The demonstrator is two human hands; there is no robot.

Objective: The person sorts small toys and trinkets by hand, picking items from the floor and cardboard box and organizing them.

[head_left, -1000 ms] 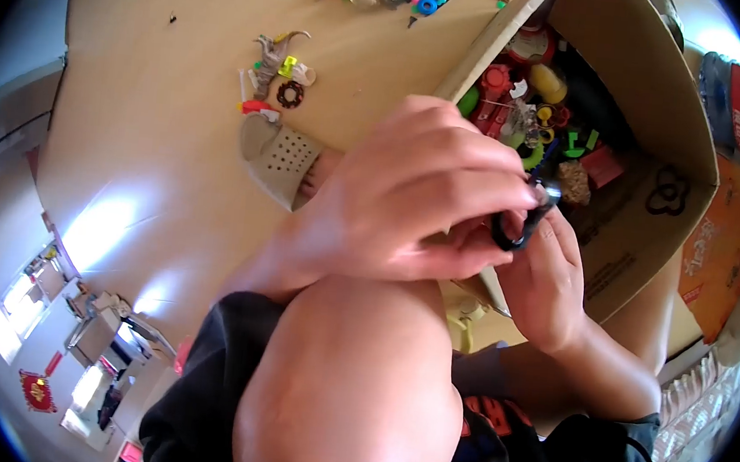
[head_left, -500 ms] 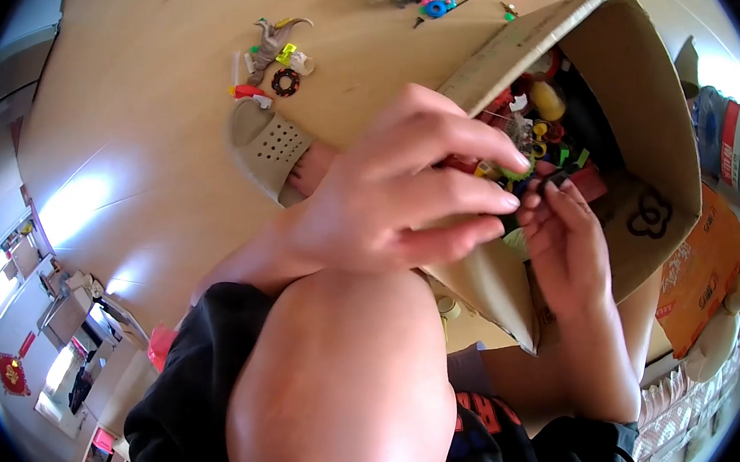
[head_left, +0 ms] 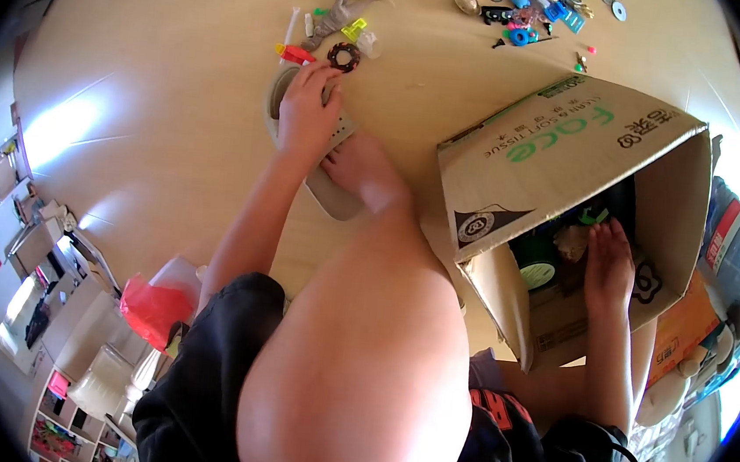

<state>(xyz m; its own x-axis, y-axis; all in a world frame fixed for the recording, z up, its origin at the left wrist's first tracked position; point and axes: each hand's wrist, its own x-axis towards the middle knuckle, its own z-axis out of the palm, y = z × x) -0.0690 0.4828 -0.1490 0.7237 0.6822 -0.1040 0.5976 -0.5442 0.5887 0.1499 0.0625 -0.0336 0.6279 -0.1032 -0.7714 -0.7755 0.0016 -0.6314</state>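
My left hand (head_left: 307, 111) is over the beige clog (head_left: 336, 131) on my foot. Its fingers point down and apart beside a red and yellow piece (head_left: 296, 55) and a dark patterned ring (head_left: 344, 57); I see nothing held. A grey toy dinosaur (head_left: 336, 17), a yellow-green piece (head_left: 354, 29) and a whitish piece (head_left: 369, 43) lie just beyond. Inside the cardboard box (head_left: 562, 142) is my right hand (head_left: 611, 265), fingers stretched out, tips at a bright green piece (head_left: 596, 217). A round pale-green-topped thing (head_left: 538, 275) shows deeper in the box; most contents are shadowed.
Small toys and parts, including a blue ring (head_left: 518, 37), are spread on the floor ahead. My raised knee (head_left: 360, 345) fills the lower middle. A large clear bottle (head_left: 727, 223) and an orange carton (head_left: 687, 333) stand right of the box. A red bag (head_left: 156, 309) lies left.
My left hand has left the box opening and moved left to the small toys by the clog. My right hand has gone into the box, whose printed side now shows.
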